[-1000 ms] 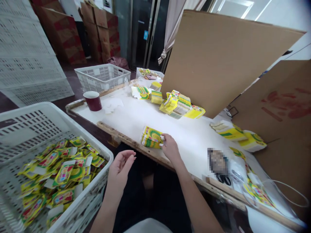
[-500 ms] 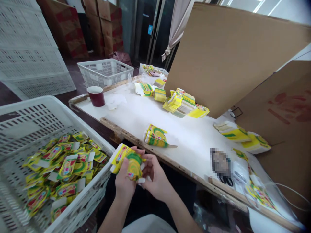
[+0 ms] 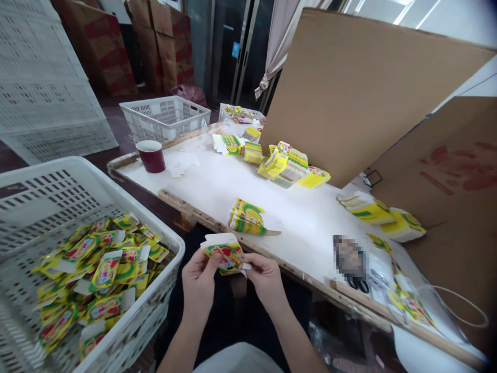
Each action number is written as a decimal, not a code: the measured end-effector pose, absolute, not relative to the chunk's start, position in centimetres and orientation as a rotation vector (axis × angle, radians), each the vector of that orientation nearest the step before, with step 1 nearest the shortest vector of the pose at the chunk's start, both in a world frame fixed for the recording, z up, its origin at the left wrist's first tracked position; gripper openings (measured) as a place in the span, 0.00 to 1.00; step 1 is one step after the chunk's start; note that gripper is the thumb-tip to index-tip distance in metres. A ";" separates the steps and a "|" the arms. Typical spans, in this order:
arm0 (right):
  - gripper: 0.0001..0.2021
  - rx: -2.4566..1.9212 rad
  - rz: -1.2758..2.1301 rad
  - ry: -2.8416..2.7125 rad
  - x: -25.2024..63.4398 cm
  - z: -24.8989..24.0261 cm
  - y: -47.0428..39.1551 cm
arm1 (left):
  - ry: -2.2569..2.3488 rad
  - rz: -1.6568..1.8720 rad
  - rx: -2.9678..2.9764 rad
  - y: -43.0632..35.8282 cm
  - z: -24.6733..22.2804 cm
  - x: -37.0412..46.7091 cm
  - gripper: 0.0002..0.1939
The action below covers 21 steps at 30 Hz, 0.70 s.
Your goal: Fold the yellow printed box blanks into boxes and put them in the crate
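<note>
A yellow printed carton with white flaps is held between both hands above the lap, near the table's front edge. My left hand pinches its left side, thumb on the printed face. At its lower right corner, my right hand grips the edge with closed fingers. Just beyond, a bundle of flat yellow-green cartons lies on the white table. To the left, a white crate holds several small yellow cartons with open white flaps.
A dark red cup stands at the table's left end. More carton stacks lie by a large cardboard sheet. Scissors and a white cable are at the right. An empty crate stands behind.
The carton between my hands has turned to show another printed face, with a white flap up. My hands have moved apart to its two sides.
</note>
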State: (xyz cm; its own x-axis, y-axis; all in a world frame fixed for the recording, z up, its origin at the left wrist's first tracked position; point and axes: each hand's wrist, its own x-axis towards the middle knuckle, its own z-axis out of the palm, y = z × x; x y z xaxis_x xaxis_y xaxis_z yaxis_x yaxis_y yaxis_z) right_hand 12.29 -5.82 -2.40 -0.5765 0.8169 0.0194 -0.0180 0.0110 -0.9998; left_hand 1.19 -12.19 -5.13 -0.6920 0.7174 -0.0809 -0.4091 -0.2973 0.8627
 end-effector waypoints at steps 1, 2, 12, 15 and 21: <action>0.09 -0.818 1.566 -1.700 12.6 -2.3 -5.5 | 1.274 2.019 0.430 -12.2 -5.0 1.1 0.12; 0.10 -0.800 1.465 -1.764 12.9 -2.3 -5.3 | 1.318 2.011 0.456 -12.3 -4.7 0.9 0.12; 0.18 -0.591 0.235 -2.297 14.5 -0.4 -4.2 | 1.940 1.551 1.343 -14.4 -0.1 -0.7 0.38; 0.19 -0.445 0.345 -2.399 13.9 0.3 -5.7 | 1.859 1.204 1.331 -13.9 -0.9 -0.7 0.37; 0.36 -0.897 0.966 -1.703 13.7 -0.1 -5.4 | 1.855 1.184 1.298 -13.4 -1.0 0.2 0.26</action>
State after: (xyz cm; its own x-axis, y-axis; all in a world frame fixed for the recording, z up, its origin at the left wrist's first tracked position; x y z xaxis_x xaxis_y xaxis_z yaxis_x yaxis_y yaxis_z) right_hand 13.71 -5.45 -0.10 -0.2815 0.8851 0.3706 0.1367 0.4193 -0.8975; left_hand 0.19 -13.39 -1.05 -0.3594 0.9327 0.0299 0.4195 0.1329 0.8980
